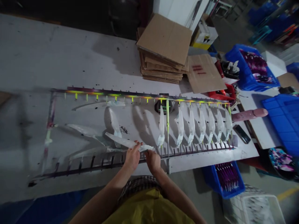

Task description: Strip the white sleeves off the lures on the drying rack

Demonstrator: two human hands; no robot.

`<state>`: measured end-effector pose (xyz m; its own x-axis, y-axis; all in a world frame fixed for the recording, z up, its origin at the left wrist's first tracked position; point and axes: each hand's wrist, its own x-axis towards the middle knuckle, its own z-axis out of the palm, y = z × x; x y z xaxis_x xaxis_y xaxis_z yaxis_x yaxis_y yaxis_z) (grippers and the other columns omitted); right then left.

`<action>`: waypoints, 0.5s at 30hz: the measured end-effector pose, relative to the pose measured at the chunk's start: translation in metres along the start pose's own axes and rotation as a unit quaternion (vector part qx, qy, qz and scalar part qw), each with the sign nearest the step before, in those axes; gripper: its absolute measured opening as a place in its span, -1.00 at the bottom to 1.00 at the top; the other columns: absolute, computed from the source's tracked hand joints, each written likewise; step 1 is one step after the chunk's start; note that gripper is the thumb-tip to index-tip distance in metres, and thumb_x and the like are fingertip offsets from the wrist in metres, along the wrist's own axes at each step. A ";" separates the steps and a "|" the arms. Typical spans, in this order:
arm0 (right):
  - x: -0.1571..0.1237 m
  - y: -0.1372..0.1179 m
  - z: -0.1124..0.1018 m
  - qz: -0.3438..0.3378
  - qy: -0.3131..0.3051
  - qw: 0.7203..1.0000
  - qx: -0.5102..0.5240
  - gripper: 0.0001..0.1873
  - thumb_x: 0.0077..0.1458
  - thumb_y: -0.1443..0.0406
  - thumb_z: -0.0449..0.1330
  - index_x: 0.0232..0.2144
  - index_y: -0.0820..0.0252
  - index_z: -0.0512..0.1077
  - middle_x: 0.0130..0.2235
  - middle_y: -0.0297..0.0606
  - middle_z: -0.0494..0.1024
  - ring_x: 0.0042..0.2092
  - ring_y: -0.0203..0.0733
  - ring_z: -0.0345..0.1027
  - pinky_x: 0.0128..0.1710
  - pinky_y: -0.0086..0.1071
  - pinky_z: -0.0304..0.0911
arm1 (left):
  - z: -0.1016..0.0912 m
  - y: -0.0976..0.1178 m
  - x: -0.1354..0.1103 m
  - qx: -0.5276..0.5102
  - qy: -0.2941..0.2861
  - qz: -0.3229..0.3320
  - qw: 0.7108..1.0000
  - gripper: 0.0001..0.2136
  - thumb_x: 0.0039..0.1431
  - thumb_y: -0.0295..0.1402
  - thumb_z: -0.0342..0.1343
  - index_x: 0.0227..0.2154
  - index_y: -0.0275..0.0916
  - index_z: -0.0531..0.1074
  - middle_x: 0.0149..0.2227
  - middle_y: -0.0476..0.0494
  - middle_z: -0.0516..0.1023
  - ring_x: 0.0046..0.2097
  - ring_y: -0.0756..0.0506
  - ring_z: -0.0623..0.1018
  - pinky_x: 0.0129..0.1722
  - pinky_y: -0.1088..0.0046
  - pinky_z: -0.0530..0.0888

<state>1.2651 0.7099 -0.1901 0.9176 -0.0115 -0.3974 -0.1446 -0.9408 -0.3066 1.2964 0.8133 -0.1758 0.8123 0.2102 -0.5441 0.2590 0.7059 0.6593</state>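
Observation:
Across the frame's near edge, my left hand (132, 155) pinches the middle of a long white blade-shaped piece (118, 140). Its broad end points left, away from my fingers. My right hand (153, 160) is closed at the piece's narrow, wrapped-looking right end; the fingertips are partly hidden. The dark metal rack (130, 92) lies on the table around the work. Similar white pieces (191, 124) are lined up along its right half, and one (161, 127) sits just left of the crossbar (167, 124). Several loose white pieces (86, 130) lie inside the left half.
A stack of cardboard (163, 40) stands behind the rack. At the right are a pink rod-shaped object (249, 115), a dark phone-like object (241, 133) and a blue crate (243, 77) of purple pieces. Another blue crate (218, 183) sits below the table's front edge.

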 end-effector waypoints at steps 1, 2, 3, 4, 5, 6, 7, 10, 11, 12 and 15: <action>0.001 -0.001 0.000 0.013 -0.005 1.000 0.004 -0.74 0.29 0.24 0.02 -0.25 0.19 0.50 -0.26 -0.16 0.62 -0.27 -0.16 0.52 -0.29 -0.44 0.34 | 0.001 0.000 -0.001 0.003 -0.003 -0.001 1.000 -0.77 -0.28 -0.39 0.33 -0.49 -0.21 0.41 -0.46 0.04 0.46 -0.33 -0.04 0.49 -0.21 0.44 0.39; 0.001 -0.002 -0.001 0.025 -0.010 1.000 0.008 -0.73 0.29 0.23 0.02 -0.26 0.18 0.50 -0.27 -0.17 0.62 -0.27 -0.16 0.53 -0.28 -0.44 0.34 | 0.001 0.000 -0.003 0.002 -0.006 -0.004 1.000 -0.76 -0.28 -0.39 0.33 -0.48 -0.21 0.41 -0.45 0.05 0.46 -0.32 -0.03 0.49 -0.19 0.44 0.39; 0.002 -0.003 -0.002 0.033 -0.016 0.999 0.011 -0.71 0.29 0.22 0.01 -0.26 0.17 0.51 -0.27 -0.17 0.62 -0.27 -0.16 0.53 -0.28 -0.43 0.34 | 0.002 0.001 -0.004 -0.001 -0.008 -0.008 1.000 -0.74 -0.28 -0.39 0.34 -0.47 -0.21 0.41 -0.45 0.06 0.45 -0.31 -0.02 0.48 -0.18 0.46 0.38; 0.003 -0.004 -0.003 0.035 -0.021 0.999 0.013 -0.71 0.29 0.22 0.01 -0.27 0.17 0.51 -0.27 -0.17 0.63 -0.27 -0.15 0.53 -0.28 -0.43 0.35 | 0.003 0.002 -0.005 -0.004 -0.010 -0.011 1.000 -0.73 -0.29 -0.40 0.34 -0.48 -0.21 0.40 -0.45 0.07 0.45 -0.30 -0.02 0.47 -0.18 0.47 0.37; 0.003 -0.005 -0.004 0.037 -0.024 0.999 0.013 -0.71 0.29 0.23 0.01 -0.27 0.17 0.51 -0.27 -0.17 0.63 -0.26 -0.16 0.53 -0.27 -0.43 0.34 | 0.004 0.003 -0.005 -0.005 -0.011 -0.014 1.000 -0.73 -0.30 -0.40 0.35 -0.48 -0.21 0.39 -0.46 0.08 0.44 -0.30 -0.01 0.47 -0.19 0.48 0.37; 0.004 -0.006 -0.006 0.037 -0.027 0.999 0.011 -0.72 0.28 0.23 0.02 -0.27 0.18 0.51 -0.27 -0.17 0.63 -0.26 -0.16 0.53 -0.27 -0.43 0.34 | 0.005 0.004 -0.005 -0.003 -0.010 -0.017 1.000 -0.72 -0.31 -0.40 0.35 -0.48 -0.21 0.38 -0.47 0.08 0.43 -0.31 -0.01 0.47 -0.20 0.48 0.37; 0.004 -0.007 -0.007 0.034 -0.029 0.999 0.007 -0.74 0.27 0.24 0.04 -0.26 0.19 0.51 -0.27 -0.15 0.62 -0.25 -0.15 0.53 -0.27 -0.42 0.34 | 0.005 0.005 -0.005 0.000 -0.009 -0.019 1.000 -0.72 -0.31 -0.41 0.35 -0.48 -0.21 0.38 -0.47 0.08 0.43 -0.31 -0.02 0.47 -0.21 0.47 0.36; 0.005 -0.012 -0.010 -0.001 -0.044 0.999 -0.011 -0.78 0.25 0.27 0.09 -0.24 0.23 0.52 -0.25 -0.09 0.62 -0.23 -0.09 0.54 -0.28 -0.38 0.36 | 0.007 0.009 -0.001 0.020 -0.010 -0.024 0.999 -0.71 -0.33 -0.40 0.35 -0.49 -0.21 0.37 -0.49 0.07 0.43 -0.34 -0.02 0.46 -0.23 0.46 0.36; 0.006 -0.014 -0.011 -0.014 -0.050 0.998 -0.018 -0.79 0.24 0.29 0.09 -0.24 0.25 0.52 -0.25 -0.06 0.62 -0.22 -0.06 0.54 -0.28 -0.36 0.37 | 0.007 0.011 0.000 0.027 -0.010 -0.027 0.999 -0.70 -0.34 -0.40 0.36 -0.50 -0.22 0.36 -0.50 0.08 0.42 -0.35 -0.02 0.46 -0.25 0.46 0.35; 0.007 -0.016 -0.012 -0.022 -0.056 0.998 -0.024 -0.79 0.24 0.30 0.10 -0.24 0.27 0.53 -0.24 -0.03 0.62 -0.21 -0.03 0.54 -0.28 -0.35 0.38 | 0.008 0.012 0.002 0.035 -0.011 -0.029 0.999 -0.69 -0.36 -0.40 0.36 -0.51 -0.23 0.36 -0.51 0.08 0.41 -0.37 -0.01 0.45 -0.26 0.47 0.35; 0.009 -0.020 -0.013 -0.018 -0.068 0.997 -0.037 -0.79 0.21 0.33 0.13 -0.24 0.36 0.53 -0.24 0.05 0.61 -0.20 0.03 0.54 -0.28 -0.30 0.40 | 0.011 0.015 0.009 0.058 -0.001 -0.038 0.998 -0.69 -0.40 -0.41 0.36 -0.53 -0.23 0.38 -0.53 0.09 0.41 -0.39 0.00 0.43 -0.30 0.48 0.33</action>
<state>1.2814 0.7243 -0.1768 0.8622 0.0646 -0.5025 -0.0795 -0.9623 -0.2600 1.3139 0.8181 -0.1650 0.7892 0.1576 -0.5936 0.3786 0.6362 0.6723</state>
